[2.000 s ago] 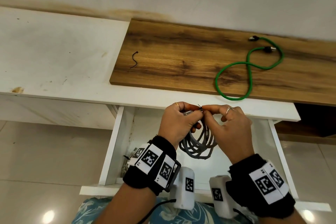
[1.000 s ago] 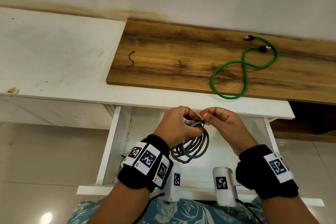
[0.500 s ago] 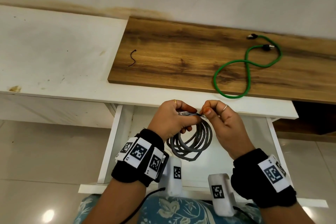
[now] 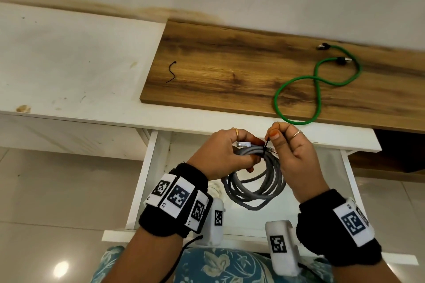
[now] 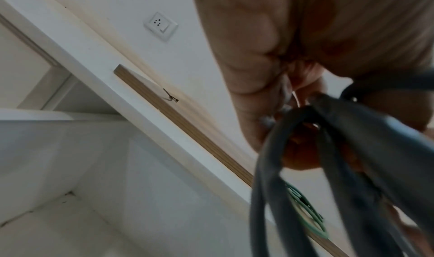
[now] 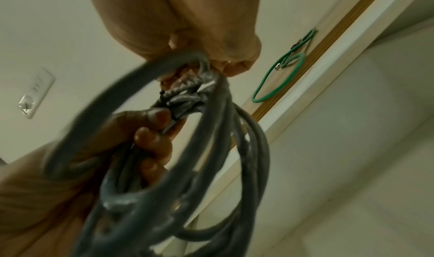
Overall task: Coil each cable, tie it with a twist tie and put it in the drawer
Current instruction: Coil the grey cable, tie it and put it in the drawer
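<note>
Our left hand [image 4: 220,151] is held above the open drawer [image 4: 147,181], back of the hand up, fingers curled round the top of the grey cable [image 4: 255,188] coil and gripping the bundled strands. Our right hand [image 4: 296,163] sits just beside it, wrist lower, thumb and forefinger pinching the black twist tie [image 4: 266,145] that wraps the coil's top; the tie's end stands up between the fingertips. The rest of that hand's fingers are folded into the palm. A clear plug [image 4: 243,144] of the cable pokes out over our left fingers.

The coil hangs down from both hands, its loops free in the air over the drawer's white floor, well apart from the drawer's side walls. The right wrist view shows the strands bunched tight where the tie crosses them, with left fingertips [image 6: 157,118] pressed against the bundle.

Beyond our hands the white desk [image 4: 69,64] edge runs across, close to our knuckles. On it lies a wooden board [image 4: 230,71]. A green cable [image 4: 296,96] lies uncoiled in a figure-eight on the board's right part, its nearest loop reaching the board's front edge, near our right hand. A second tie [image 4: 171,72] lies alone on the board's left end, well apart from everything else.
</note>
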The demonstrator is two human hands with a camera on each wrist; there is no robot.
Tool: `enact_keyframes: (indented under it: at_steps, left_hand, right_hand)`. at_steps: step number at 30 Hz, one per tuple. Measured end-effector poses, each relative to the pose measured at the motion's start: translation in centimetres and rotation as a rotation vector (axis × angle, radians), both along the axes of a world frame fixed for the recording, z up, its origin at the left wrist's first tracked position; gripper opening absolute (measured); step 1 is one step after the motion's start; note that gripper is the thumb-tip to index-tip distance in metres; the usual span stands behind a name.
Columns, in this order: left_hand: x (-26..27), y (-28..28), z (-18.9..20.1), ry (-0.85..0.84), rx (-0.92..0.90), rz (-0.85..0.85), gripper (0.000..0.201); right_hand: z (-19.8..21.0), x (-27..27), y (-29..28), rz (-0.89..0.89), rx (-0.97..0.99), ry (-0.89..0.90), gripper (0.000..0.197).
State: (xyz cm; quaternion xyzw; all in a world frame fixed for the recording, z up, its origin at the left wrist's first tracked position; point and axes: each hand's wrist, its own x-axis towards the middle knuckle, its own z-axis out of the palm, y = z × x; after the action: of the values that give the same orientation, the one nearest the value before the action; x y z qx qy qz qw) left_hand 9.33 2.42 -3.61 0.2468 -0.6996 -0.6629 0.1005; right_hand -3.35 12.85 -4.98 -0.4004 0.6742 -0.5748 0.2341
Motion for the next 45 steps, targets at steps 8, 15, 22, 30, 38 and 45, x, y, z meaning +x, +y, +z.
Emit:
enact_keyframes:
  at_steps: [8, 15, 22, 30, 38, 45]
  left_hand:
    - [-0.5, 0.5, -0.2, -0.054, -0.063, -0.024, 0.029]
    - [-0.7, 0.3, -0.5, -0.084, -0.141, 0.028, 0.027]
    - [-0.5, -0.1, -0.3, -0.072, -0.131, 0.092, 0.027]
    - [-0.5, 0.4, 0.4, -0.082, -0.264, -0.140, 0.030]
    - [-0.5, 0.7, 0.5, -0.049, -0.318, -0.092, 0.016]
    - [-0.4, 0.2, 0.0, -0.089, -0.306, -0.075, 0.015]
  right_hand:
    - [-0.5, -0.1, -0.1, -0.066, 0.085, 0.033, 0.012]
    - [-0.3, 0.1, 0.0, -0.030, 0.088, 0.080, 0.012]
    - [0.3, 0.8, 0.2, 0.011, 0.034, 0.078, 0.010]
    - [-0.1, 0.2, -0.2, -0.094, 0.159, 0.090, 0.010]
    - [0.2, 0.2, -0.4, -0.052, 0.153, -0.292, 0.018]
    - [-0.2, -1.3, 0.4, 0.087, 0.202, -0.625, 0.060]
